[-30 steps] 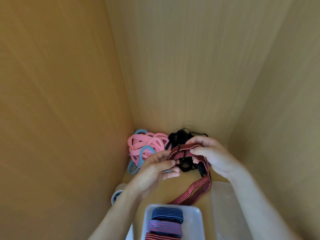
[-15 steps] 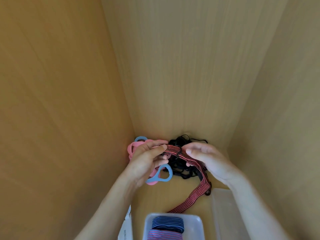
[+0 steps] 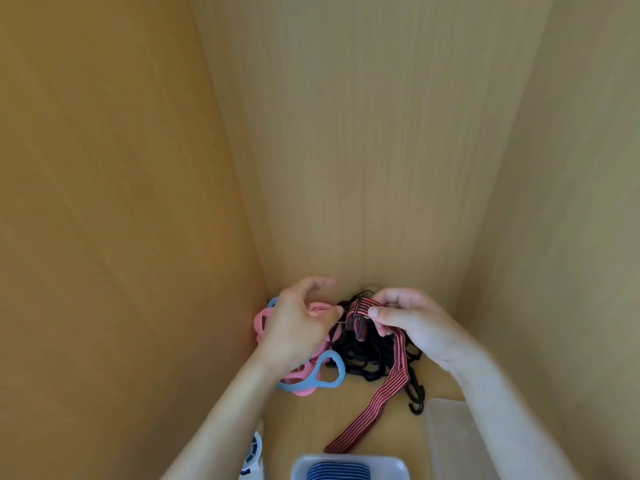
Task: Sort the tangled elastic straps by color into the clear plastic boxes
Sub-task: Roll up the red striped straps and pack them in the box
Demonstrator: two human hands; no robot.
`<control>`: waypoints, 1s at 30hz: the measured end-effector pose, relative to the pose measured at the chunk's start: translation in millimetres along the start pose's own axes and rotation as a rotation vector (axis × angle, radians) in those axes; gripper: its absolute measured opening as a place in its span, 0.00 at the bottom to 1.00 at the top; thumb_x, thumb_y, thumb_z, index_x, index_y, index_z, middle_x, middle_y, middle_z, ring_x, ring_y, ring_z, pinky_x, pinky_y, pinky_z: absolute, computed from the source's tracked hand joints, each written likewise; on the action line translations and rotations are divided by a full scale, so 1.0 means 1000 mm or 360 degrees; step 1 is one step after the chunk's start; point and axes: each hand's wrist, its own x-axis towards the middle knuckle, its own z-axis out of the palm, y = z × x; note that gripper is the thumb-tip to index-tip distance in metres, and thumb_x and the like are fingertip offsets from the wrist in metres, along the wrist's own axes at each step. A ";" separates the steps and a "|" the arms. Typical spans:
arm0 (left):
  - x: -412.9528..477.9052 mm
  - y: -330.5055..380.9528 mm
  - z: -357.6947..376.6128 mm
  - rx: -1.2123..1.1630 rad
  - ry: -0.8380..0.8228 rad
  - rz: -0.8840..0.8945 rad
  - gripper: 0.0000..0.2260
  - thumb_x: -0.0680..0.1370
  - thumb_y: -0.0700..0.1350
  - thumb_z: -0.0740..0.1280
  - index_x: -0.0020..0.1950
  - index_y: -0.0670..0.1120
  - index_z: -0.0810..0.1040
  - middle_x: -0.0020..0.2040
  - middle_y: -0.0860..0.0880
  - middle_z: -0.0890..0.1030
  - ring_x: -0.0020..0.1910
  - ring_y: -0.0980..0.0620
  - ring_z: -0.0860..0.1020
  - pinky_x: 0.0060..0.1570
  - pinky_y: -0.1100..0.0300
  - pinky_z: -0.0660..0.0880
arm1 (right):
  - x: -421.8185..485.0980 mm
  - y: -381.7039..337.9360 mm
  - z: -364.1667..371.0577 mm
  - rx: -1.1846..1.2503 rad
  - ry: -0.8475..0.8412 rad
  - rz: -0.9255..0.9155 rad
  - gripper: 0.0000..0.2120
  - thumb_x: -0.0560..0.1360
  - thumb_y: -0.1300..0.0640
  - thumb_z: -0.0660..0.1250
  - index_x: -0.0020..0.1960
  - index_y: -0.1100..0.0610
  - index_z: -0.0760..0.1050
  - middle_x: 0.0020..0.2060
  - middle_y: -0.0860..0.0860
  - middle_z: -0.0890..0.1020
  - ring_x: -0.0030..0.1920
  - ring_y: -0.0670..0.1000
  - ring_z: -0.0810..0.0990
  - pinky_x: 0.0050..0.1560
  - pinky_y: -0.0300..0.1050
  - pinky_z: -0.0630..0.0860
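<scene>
Wooden alcove, 3 plain walls, with the work down at the back corner of the floor [image 3: 311, 420]. Shows a clear change from 0.5 s back: no more stretching of the red strap [image 3: 394, 370] between 2 hands. Now bunches its top end into short folds under the right hand [image 3: 415, 323], with the left hand [image 3: 298, 327] drawn off to the side. Reads as freeing the strap from the black tangle [image 3: 367, 355] and gathering it up for boxing, so probably close to 1 more strap sorted. Has the blue loop [image 3: 325, 374] flat on the floor now, against the pink bands [image 3: 262, 323], just below the left wrist.

Grasps the folded end with right thumb and fingers curled round it, thumb on the near side. Holds the upper left fingers loose and spread, gripping nothing. Puts the left thumb and forefinger tips just beside the folds, with a thin pale line between; pinch or mere touch, cannot tell.

Trails the rest of the strap down from the right hand, across the tangle, to end just beside the rim of the front box [image 3: 301, 462], already stocked with blue straps [image 3: 337, 471]. Sets a 2nd box [image 3: 446, 424] under the right forearm, contents out of sight, with a black hook [image 3: 415, 398] near its corner.
</scene>
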 end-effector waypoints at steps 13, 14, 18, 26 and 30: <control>0.005 0.018 -0.017 0.0110 -0.0532 0.0320 0.18 0.69 0.35 0.80 0.50 0.45 0.73 0.43 0.47 0.85 0.38 0.48 0.81 0.41 0.57 0.80 | 0.003 -0.010 0.006 0.0189 -0.0247 -0.0020 0.08 0.72 0.56 0.71 0.42 0.61 0.81 0.33 0.57 0.78 0.35 0.51 0.75 0.47 0.42 0.73; 0.005 0.017 -0.016 0.0080 -0.0523 0.0306 0.19 0.69 0.34 0.80 0.50 0.43 0.73 0.43 0.46 0.85 0.41 0.45 0.82 0.43 0.54 0.81 | 0.003 -0.008 0.006 0.0245 -0.0240 -0.0017 0.08 0.72 0.56 0.71 0.42 0.62 0.80 0.33 0.57 0.78 0.36 0.52 0.75 0.47 0.43 0.73; 0.004 0.010 -0.011 -0.0082 -0.0390 0.0259 0.16 0.71 0.31 0.77 0.51 0.39 0.72 0.44 0.44 0.86 0.45 0.39 0.82 0.48 0.47 0.82 | 0.004 -0.002 0.007 0.0450 -0.0199 -0.0006 0.06 0.73 0.58 0.69 0.43 0.61 0.82 0.35 0.56 0.79 0.36 0.52 0.75 0.45 0.45 0.72; 0.005 -0.009 -0.005 -0.0338 -0.0195 0.0147 0.13 0.74 0.28 0.72 0.52 0.37 0.71 0.46 0.40 0.86 0.43 0.42 0.82 0.49 0.45 0.81 | 0.002 0.006 0.015 0.0444 0.0054 0.0084 0.07 0.76 0.67 0.70 0.54 0.64 0.79 0.43 0.58 0.82 0.43 0.54 0.81 0.49 0.51 0.77; 0.004 -0.010 -0.001 -0.0414 -0.0135 0.0115 0.10 0.76 0.29 0.70 0.53 0.37 0.72 0.47 0.42 0.86 0.43 0.46 0.84 0.45 0.56 0.81 | 0.005 0.014 0.020 0.0276 0.0220 0.0094 0.04 0.75 0.60 0.74 0.49 0.55 0.83 0.44 0.54 0.86 0.47 0.53 0.84 0.59 0.53 0.79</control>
